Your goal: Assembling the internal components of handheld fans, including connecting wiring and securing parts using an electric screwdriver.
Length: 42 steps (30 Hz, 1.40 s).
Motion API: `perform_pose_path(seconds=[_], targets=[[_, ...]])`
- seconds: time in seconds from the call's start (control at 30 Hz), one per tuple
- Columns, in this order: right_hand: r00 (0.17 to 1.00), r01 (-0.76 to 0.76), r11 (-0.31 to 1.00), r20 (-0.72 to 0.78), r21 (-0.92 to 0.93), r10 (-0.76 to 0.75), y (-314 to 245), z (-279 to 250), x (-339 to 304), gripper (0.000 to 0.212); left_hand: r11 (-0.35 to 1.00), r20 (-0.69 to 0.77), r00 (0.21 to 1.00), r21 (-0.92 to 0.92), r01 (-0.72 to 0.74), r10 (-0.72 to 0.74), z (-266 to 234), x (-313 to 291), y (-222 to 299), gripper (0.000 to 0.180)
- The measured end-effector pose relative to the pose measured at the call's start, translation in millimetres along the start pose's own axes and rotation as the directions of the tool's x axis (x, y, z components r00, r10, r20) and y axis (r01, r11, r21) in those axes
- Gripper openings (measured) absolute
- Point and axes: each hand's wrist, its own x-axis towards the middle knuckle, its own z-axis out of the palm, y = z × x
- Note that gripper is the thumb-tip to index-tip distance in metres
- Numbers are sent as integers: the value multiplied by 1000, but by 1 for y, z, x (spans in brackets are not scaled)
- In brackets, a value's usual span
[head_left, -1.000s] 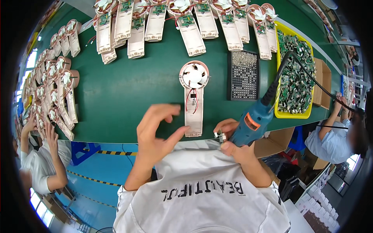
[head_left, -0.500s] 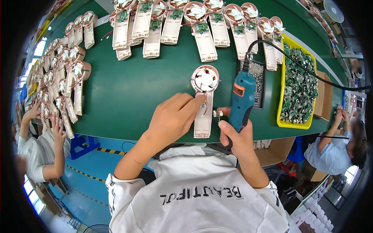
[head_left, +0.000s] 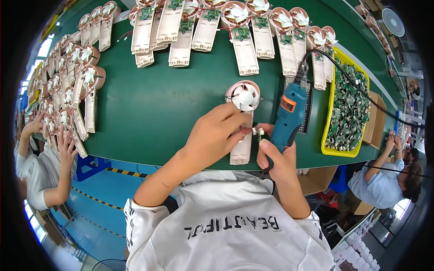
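A pale fan housing (head_left: pixel 241 152) with a round head and white fan blades (head_left: pixel 245 98) lies on the green table in front of me. My left hand (head_left: pixel 212 133) is closed over its handle, pinching a thin red wire (head_left: pixel 242 130) at the fingertips. My right hand (head_left: pixel 284 165) grips a teal electric screwdriver (head_left: pixel 289 113), which slants with its cable end away from me. Between the thumb and a finger of that same hand is a small green circuit board (head_left: pixel 259 135) with a white connector, close to the left fingertips.
Several fan housings with boards (head_left: pixel 246 54) line the far side; more are heaped at the left (head_left: pixel 88 97). A yellow tray (head_left: pixel 326 144) full of circuit boards stands right, beside a dark screw tray (head_left: pixel 305 122). The screwdriver's black cable (head_left: pixel 352 83) arches rightward. Co-workers sit on both sides.
My left fingers have moved from near the fan head down the handle, bringing the wire up to the circuit board's connector. The right hand keeps the screwdriver and board.
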Motion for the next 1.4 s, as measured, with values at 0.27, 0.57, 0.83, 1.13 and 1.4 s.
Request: perform_pose_path(seconds=[0.27, 0.57, 0.83, 1.13, 1.4], targets=[[999, -13, 940, -46, -342, -3, -30, 10, 0, 32, 936, -229, 923, -243, 254, -310, -5, -2, -1, 11], [919, 343, 642, 103, -686, -380, -8, 20, 12, 31, 924, -253, 914, -301, 238, -318, 5, -7, -2, 11], [915, 360, 627, 130, -691, -382, -8, 31, 14, 35, 900, -217, 913, -351, 258, -346, -2, -8, 1, 11], [894, 365, 544, 121, -756, -432, -2, 31, 19, 37, 919, -209, 926, -311, 241, -313, -5, -9, -1, 11], [929, 224, 696, -67, -682, -364, -8, 33, 13, 30, 891, -169, 920, -360, 276, -354, -4, -6, 0, 11]])
